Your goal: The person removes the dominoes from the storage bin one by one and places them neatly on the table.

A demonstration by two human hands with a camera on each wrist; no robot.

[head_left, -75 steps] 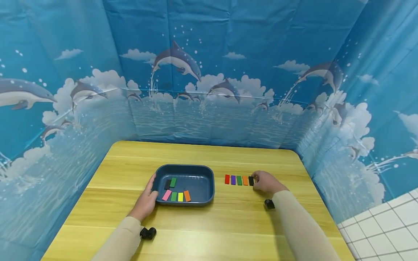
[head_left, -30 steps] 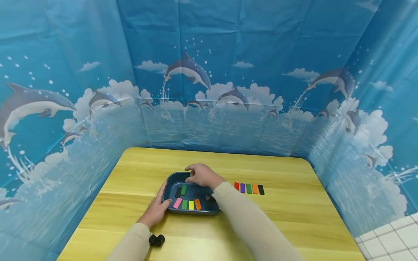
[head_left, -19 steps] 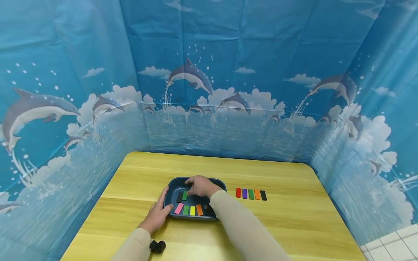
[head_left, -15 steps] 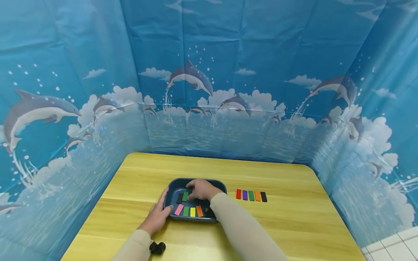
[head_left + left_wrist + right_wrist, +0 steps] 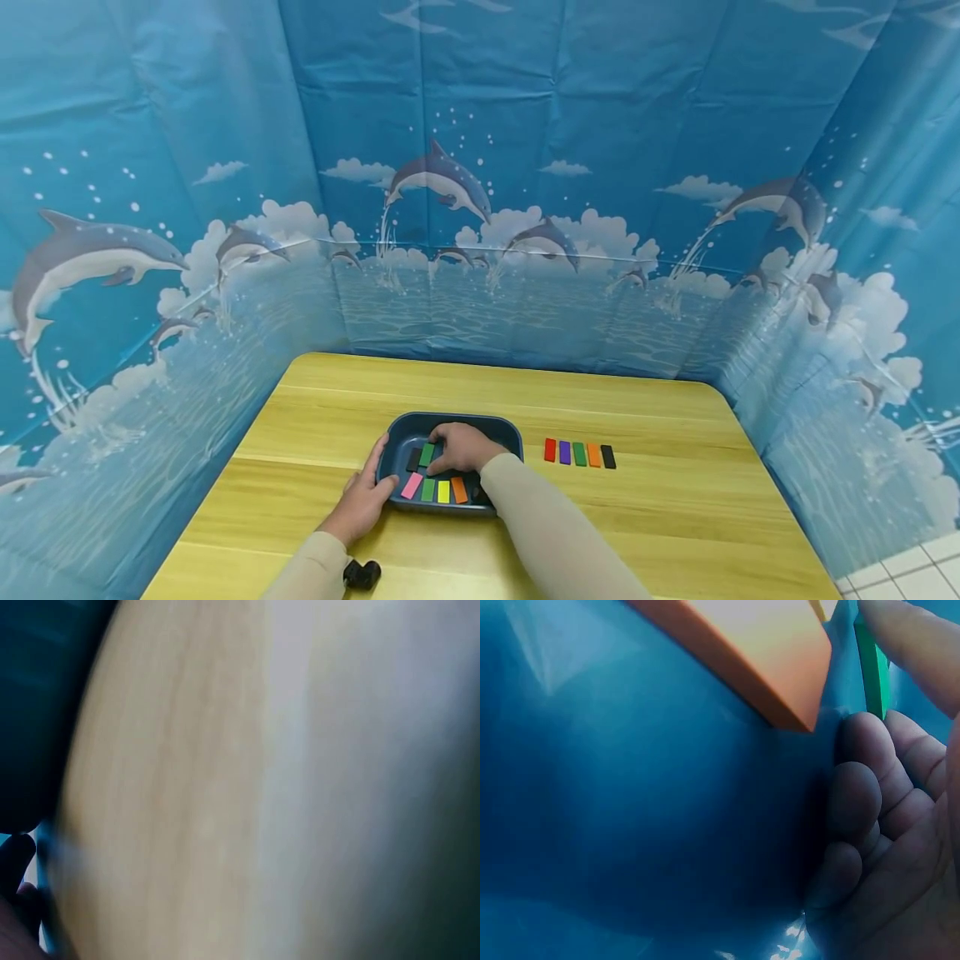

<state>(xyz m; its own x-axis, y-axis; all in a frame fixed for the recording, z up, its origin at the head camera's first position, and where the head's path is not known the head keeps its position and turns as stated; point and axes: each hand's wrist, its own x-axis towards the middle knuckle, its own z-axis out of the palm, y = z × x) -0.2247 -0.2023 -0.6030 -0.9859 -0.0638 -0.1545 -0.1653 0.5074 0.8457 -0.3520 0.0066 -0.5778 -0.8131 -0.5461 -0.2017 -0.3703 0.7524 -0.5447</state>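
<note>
In the head view a dark blue tray (image 5: 491, 420) stands on the table. My left hand (image 5: 363, 493) holds its left side, thumb over the rim and fingers along the outer wall. My right hand (image 5: 463, 448) is down inside the tray, thumb and finger at the two ends of a green block (image 5: 427, 454), pinching it. A black block (image 5: 414, 459) lies beside it. Nearer me are pink (image 5: 412, 485), green (image 5: 428, 489), yellow (image 5: 444, 492) and orange (image 5: 459, 490) blocks. The right wrist view shows the green block (image 5: 874, 671) between thumb and finger. The left wrist view is blurred.
Right of the tray, a row of blocks lies on the wooden table (image 5: 660, 467): red (image 5: 550, 450), purple (image 5: 565, 452), green (image 5: 579, 454), orange (image 5: 594, 455) and black (image 5: 608, 457). A dolphin-print curtain (image 5: 480, 317) encloses the table's back and sides.
My right hand has left the black block at the end of the table row, moved left into the tray and closed in on the green block. The left hand stays on the tray.
</note>
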